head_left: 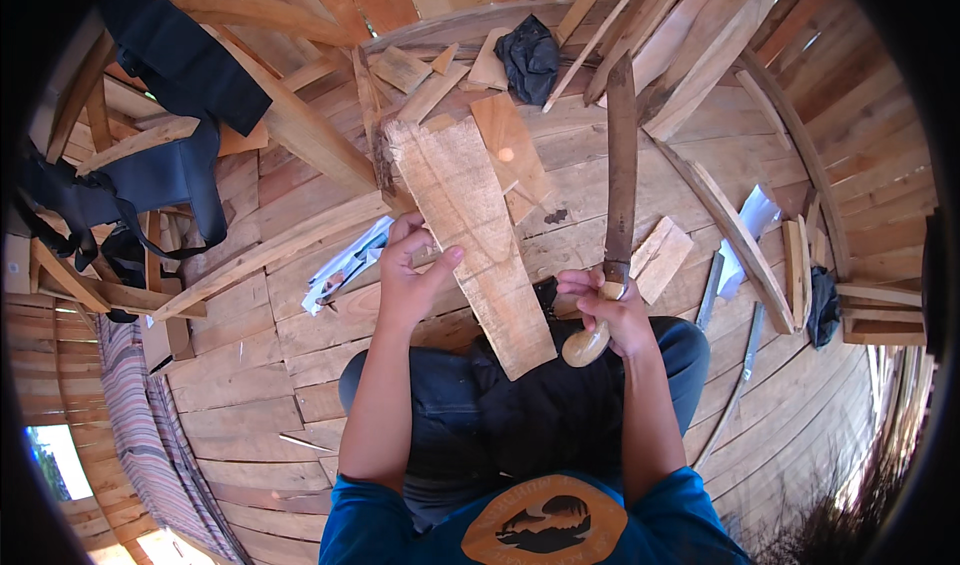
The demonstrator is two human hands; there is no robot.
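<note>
Plank floor (235, 380), forearms (378, 405) angled forward, left hand (412, 283) gripping board (478, 230), right hand (622, 320) gripping machete handle (584, 346)

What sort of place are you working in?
Probably a makeshift woodworking space, judging by the plank floor, scattered wood pieces and the long knife in the right hand.

Rough wooden board (477, 245), matt metal blade (621, 155)

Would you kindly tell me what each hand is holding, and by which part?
The left hand holds a wooden board by its left long edge, around mid-length; the right hand holds a machete by its pale handle.
</note>
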